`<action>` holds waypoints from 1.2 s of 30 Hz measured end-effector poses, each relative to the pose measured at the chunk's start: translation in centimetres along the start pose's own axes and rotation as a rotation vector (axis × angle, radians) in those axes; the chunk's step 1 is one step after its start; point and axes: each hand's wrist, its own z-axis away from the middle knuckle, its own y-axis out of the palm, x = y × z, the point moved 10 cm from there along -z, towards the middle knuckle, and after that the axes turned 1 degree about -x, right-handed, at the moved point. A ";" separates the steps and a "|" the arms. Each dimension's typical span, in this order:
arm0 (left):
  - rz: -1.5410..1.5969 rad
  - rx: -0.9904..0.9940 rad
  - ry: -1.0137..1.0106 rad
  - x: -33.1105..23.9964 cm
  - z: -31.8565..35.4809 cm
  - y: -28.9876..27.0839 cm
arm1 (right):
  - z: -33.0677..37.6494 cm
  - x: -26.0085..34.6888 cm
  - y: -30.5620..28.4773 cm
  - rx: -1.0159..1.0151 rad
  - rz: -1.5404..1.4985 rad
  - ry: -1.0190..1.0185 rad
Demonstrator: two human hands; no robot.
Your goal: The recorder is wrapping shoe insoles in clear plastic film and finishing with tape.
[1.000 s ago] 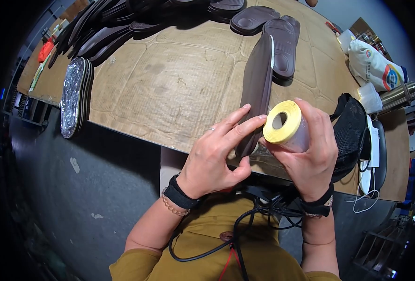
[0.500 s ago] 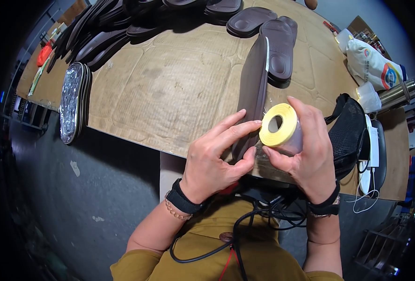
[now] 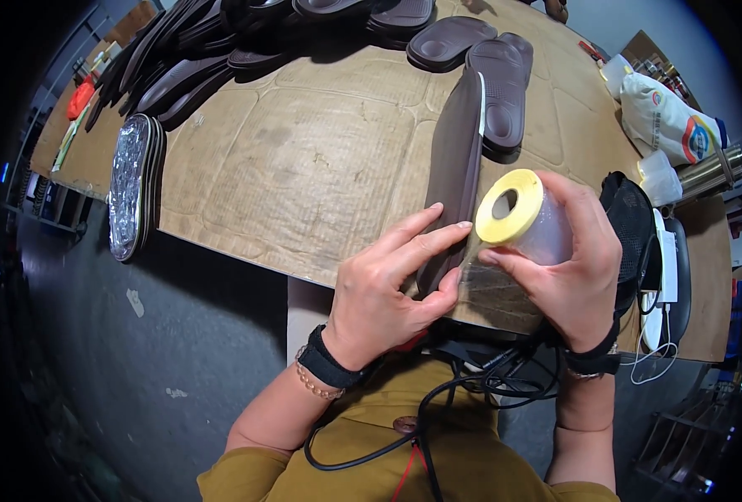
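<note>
The person's left hand (image 3: 375, 289) grasped the near end of some dark brown insoles (image 3: 454, 167), fingers along the upper side and thumb near the lower end. The insoles stood on edge and ran away from those fingertips, which hid part of their near end. The right hand (image 3: 584, 263) was curled around a roll of clear film (image 3: 534, 219), its yellow end facing the left fingertips and just beside them. A narrow strip of film seemed to reach from the roll towards the left thumb.

Beyond the fingers of both hands, 2 or more loose insoles (image 3: 502, 105) lay just past the upright ones, with another flat stack (image 3: 452, 42) farther on. A large pile of insoles (image 3: 212, 46) rose well ahead and left of the left fingers; a film-wrapped stack (image 3: 130, 188) stood on edge well to their left, across bare cardboard (image 3: 304, 192). Close to the right of the right-hand fingers, a black mesh bag (image 3: 629, 209) crowded that side. Farther right were a metal flask (image 3: 712, 174), a translucent cup (image 3: 659, 178) and a white bag (image 3: 664, 117). Black cables (image 3: 425, 410) looped below both hands' fingers, before the person's clothing.
</note>
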 end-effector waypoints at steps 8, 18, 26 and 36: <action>-0.013 0.019 -0.026 0.0 0.2 0.2 | 0.0 0.3 0.3 -0.078 0.163 0.041; -0.007 0.010 -0.010 -0.2 0.3 0.1 | 0.3 0.8 0.8 -0.108 0.176 0.050; 0.006 0.028 -0.028 -0.3 -0.1 0.2 | 0.9 1.2 0.8 -0.146 0.246 0.038; -0.010 0.237 -0.139 0.6 -3.1 0.5 | 1.2 1.3 0.8 -0.151 0.238 0.047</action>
